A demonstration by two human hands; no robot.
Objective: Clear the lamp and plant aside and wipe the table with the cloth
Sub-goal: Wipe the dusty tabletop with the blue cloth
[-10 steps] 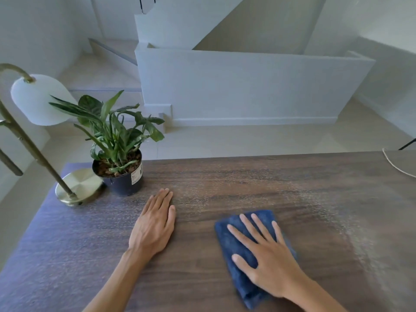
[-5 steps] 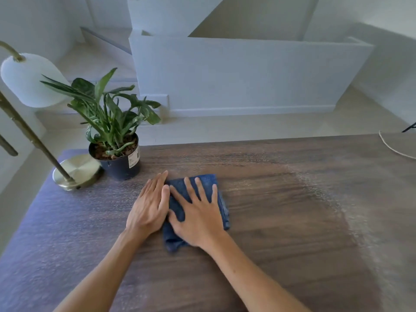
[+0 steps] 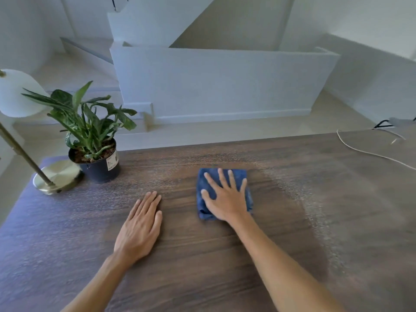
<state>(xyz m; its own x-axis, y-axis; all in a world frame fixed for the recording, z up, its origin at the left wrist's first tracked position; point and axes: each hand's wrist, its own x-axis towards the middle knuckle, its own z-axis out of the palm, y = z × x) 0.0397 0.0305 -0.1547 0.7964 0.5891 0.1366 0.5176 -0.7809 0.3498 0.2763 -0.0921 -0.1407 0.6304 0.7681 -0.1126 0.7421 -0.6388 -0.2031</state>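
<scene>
- Plant pot (image 3: 99,165) is black w/ a white sticker (image 3: 111,160) on its side. Sticker has a barcode and tiny print, too small to read.
- No other words or brand marks to see on anything.
- Right hand (image 3: 225,197) lies flat, palm down, on the blue cloth (image 3: 203,212). Fingers are spread wide and straight. It presses on the cloth, not gripping it.
- Cloth is folded into a small square and sticks out around the right hand, mostly past the fingertips and on the thumb side.
- Left hand (image 3: 140,228) lies flat on the bare table (image 3: 225,278), palm down, fingers straight and close together. It holds nothing.
- Cloth is to the right of the left hand, apart from it, w/ a strip of bare wood between.
- Plant (image 3: 85,118) sits far-left of the left hand, near the table's back left corner.
- Lamp (image 3: 56,176) has a round gold base just left of the pot, touching or almost touching it. Its gold pole leans up to the left and a white shade (image 3: 18,93) hangs behind the leaves.
- Wood in front of and around both hands looks dark and clean. A pale dusty band runs right of the right hand.
- A thin white cord (image 3: 369,153) lies far right of the right hand, near the back edge.
</scene>
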